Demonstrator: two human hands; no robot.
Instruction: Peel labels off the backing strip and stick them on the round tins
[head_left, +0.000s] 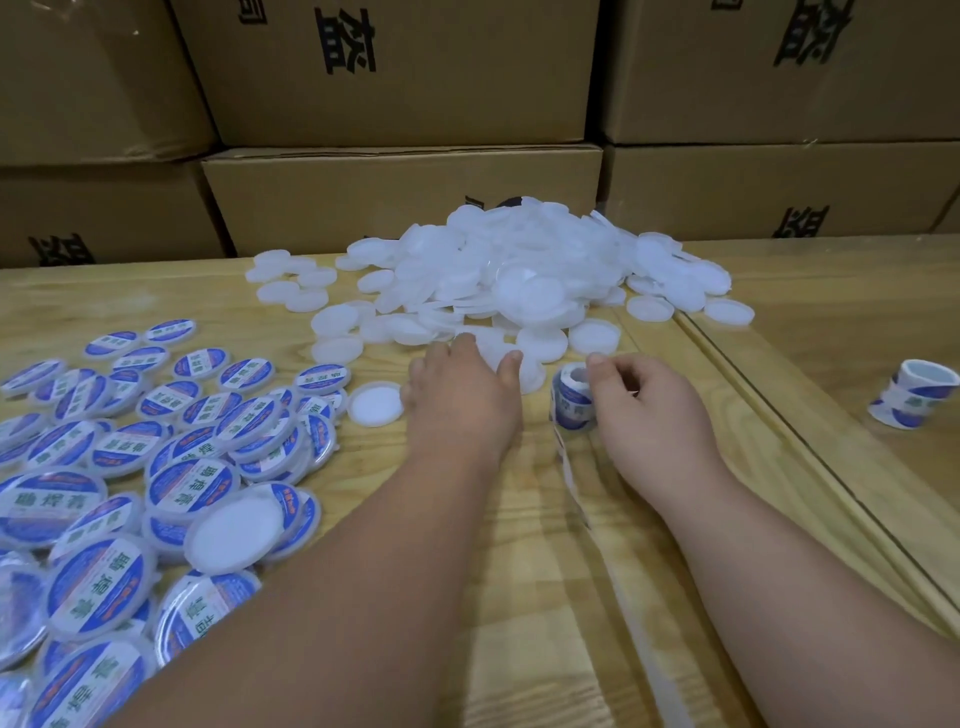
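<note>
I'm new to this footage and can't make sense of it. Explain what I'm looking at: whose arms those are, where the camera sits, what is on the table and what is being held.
There is no machine here. This is one picture from a camera worn on a person's head, looking down at their own bare arms. The left hand reaches with straight fingers onto the near edge of a heap of plain white round tins. The right hand curls its fingers round a roll of labels, whose backing strip trails toward the viewer. On the wooden table, at the left, lie the labelled tins with blue and white stickers. A second label roll stands at the far right. Stacked cardboard boxes fill the background.
</note>
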